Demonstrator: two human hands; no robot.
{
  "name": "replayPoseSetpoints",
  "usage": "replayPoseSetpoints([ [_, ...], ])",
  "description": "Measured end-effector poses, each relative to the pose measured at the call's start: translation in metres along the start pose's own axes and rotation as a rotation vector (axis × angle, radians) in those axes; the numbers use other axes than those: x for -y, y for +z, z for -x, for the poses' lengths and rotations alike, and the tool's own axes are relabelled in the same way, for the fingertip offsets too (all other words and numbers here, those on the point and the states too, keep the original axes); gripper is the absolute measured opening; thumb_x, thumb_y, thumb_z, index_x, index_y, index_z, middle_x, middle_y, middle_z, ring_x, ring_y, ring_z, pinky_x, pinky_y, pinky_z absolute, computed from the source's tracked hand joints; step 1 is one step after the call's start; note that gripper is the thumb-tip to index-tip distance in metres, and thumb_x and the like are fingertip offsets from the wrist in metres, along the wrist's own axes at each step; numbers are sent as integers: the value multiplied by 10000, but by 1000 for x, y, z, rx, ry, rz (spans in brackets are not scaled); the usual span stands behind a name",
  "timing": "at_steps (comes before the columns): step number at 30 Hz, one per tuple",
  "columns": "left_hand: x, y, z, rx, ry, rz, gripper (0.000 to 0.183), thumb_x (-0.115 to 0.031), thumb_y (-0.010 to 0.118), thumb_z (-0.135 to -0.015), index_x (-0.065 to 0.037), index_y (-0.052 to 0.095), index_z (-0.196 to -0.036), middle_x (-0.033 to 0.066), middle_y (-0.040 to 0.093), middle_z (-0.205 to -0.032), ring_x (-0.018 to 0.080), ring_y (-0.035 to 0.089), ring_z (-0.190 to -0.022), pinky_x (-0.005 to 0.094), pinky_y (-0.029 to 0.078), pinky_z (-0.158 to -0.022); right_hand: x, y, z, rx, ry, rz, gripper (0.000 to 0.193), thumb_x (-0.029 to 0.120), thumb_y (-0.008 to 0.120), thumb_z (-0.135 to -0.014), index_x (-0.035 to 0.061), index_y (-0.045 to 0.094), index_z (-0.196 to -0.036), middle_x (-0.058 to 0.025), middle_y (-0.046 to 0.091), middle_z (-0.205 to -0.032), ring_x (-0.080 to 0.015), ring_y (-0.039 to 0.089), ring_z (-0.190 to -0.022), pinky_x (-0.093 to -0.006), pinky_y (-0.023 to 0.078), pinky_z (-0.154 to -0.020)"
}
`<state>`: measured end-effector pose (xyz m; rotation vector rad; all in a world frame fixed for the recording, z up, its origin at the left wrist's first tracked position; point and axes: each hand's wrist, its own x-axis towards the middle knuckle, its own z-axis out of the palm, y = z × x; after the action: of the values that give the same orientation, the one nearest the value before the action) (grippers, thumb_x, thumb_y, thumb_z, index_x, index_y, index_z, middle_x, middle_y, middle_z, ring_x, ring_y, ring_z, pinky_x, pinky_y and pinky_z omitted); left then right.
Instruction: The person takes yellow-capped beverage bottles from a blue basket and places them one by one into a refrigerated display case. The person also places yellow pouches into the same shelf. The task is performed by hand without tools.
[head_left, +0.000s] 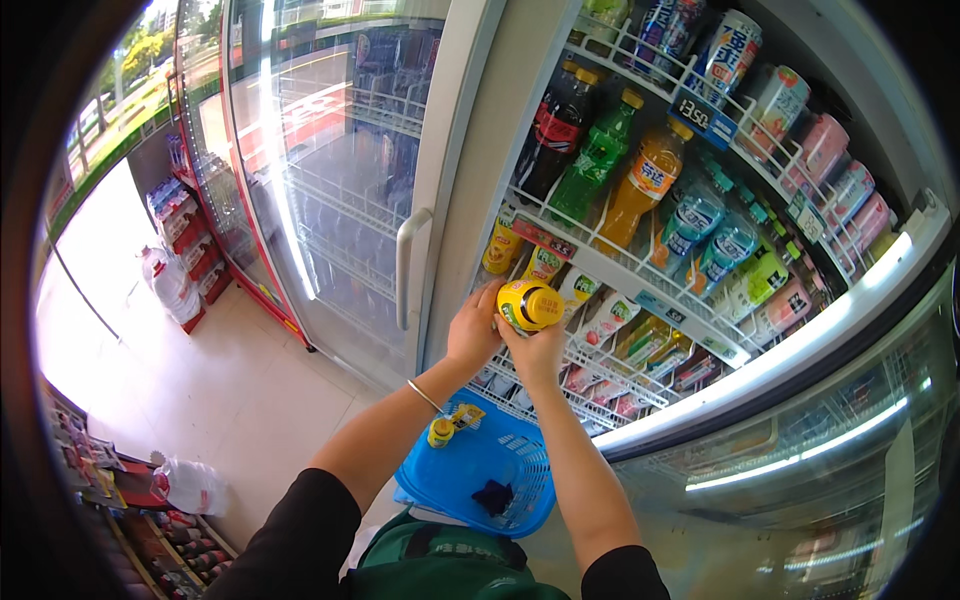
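A yellow bottle (517,297) with a wide yellow cap is held between both my hands, in front of the lower shelves of an open drinks fridge. My left hand (474,328) is closed round its left side. From below and the right, my right hand (536,353) grips it; some fingertips are hidden behind the bottle. Beneath my forearms stands a blue plastic basket (470,462). In it are a small yellow bottle (440,433), a yellow packet (467,415) and a dark crumpled item (493,497). Another yellow bottle (500,248) stands on the shelf just beyond my hands.
White wire shelves hold a green soda bottle (597,158), an orange drink bottle (645,180) and several cans. An open glass door (780,480) spans the right; a shut fridge door with a grey handle (408,265) is at the left. Wrapped bottle packs (190,487) stand on the floor.
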<state>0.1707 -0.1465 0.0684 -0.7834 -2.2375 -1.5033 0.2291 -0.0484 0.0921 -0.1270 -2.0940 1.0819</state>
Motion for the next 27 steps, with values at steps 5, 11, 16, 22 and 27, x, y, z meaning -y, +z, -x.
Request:
replayPoseSetpoints([
  [5, 32, 37, -9, 49, -145, 42, 760, -46, 649, -770, -22, 281, -1434, 240, 389, -1419, 412, 400, -1289, 430, 389, -1047, -58, 28, -34, -60, -173, 91, 764, 206, 840, -665, 36, 434, -1289, -179, 572, -1188, -396, 582, -1048, -428, 506, -850],
  [11, 69, 48, -12, 174, -219, -16, 762, -115, 651, -821, 32, 235, -1442, 277, 346, -1435, 428, 342, -1326, 435, 341, -1087, -94, 62, -72, 94, -28, 251, 819, 309, 809, -688, 3, 375, -1311, -238, 491, -1268, -424, 548, -1091, -464, 492, -860],
  [16, 80, 76, -35, 114, -187, -24, 711, -111, 606, -841, 14, 245, -1441, 299, 415, -1372, 447, 401, -1275, 441, 353, -1060, -124, 80, -112, 137, 33, 300, 779, 343, 788, -698, -26, 418, -1275, -273, 556, -1180, -443, 555, -1072, -469, 463, -889],
  [22, 74, 103, -74, 104, -406, -31, 599, -120, 519, -893, 47, 253, -1404, 298, 479, -1269, 443, 502, -1144, 457, 437, -961, -138, 80, -110, 93, 43, 306, 696, 356, 691, -810, -21, 387, -1310, -295, 568, -1173, -470, 548, -1076, -489, 455, -899],
  [27, 94, 110, -79, -102, -389, -10, 551, -117, 537, -897, -58, 308, -1395, 237, 499, -1290, 402, 523, -1151, 453, 459, -935, -120, 51, -45, 156, 44, 243, 554, 136, 532, -898, 4, 338, -1400, -275, 499, -1296, -431, 533, -1142, -475, 474, -908],
])
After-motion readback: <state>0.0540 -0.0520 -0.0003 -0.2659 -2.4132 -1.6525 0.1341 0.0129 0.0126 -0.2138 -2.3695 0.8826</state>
